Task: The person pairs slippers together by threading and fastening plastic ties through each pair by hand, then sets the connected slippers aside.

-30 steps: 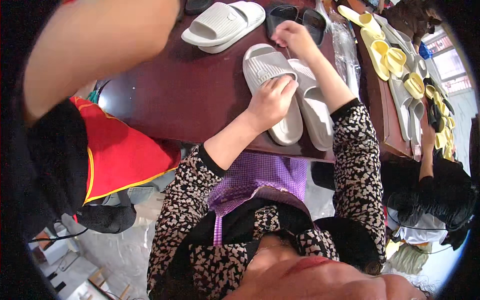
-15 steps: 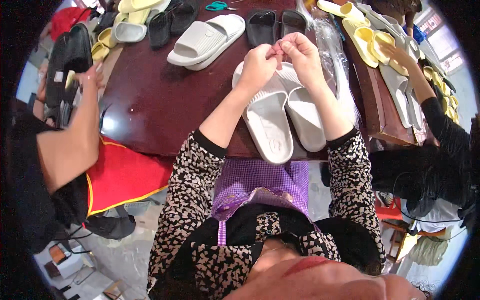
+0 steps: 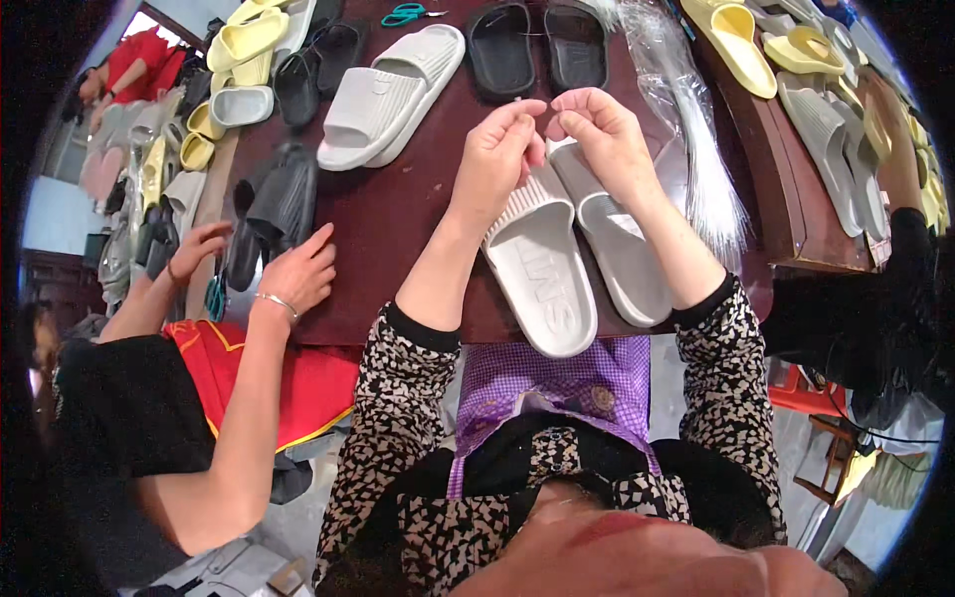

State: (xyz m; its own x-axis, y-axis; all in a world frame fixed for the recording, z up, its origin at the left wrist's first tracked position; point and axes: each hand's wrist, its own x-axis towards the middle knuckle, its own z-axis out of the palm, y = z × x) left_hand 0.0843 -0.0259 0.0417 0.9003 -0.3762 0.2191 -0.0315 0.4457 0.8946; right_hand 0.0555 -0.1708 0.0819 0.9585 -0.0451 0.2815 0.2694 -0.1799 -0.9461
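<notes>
Fingertips [image 3: 528, 106] of the left hand [image 3: 494, 149] and the right hand [image 3: 611, 141] face each other across a narrow gap, thumb and forefinger pressed together on each; whether anything thin runs between them I cannot tell from my distant seat. Curled lower fingers are hard for me to make out.

Just below the fingertips lie two pale grey slippers, the left slipper [image 3: 543, 264] and the right slipper [image 3: 629, 264], side by side with heels toward the wearer. Both hands cover much of their straps and toes (my only view is from above), so I cannot say whether skin touches them.

Beyond the fingers sit two black slippers [image 3: 502, 50] on the dark red table [image 3: 383, 229]. Up and to the left of the fingers, a pale grey pair [image 3: 393, 95] overlaps, the lower one mostly hidden, with teal-handled scissors [image 3: 403, 14] near the top of my view. Right of the fingers, glare blurs a bundle of whitish strands [image 3: 708, 174] in clear plastic.

Well left of them, a co-worker's hands [image 3: 299, 279] are near smeared black footwear [image 3: 284, 204]; far right, another person's arm [image 3: 900, 149] sinks into the dark rim.
</notes>
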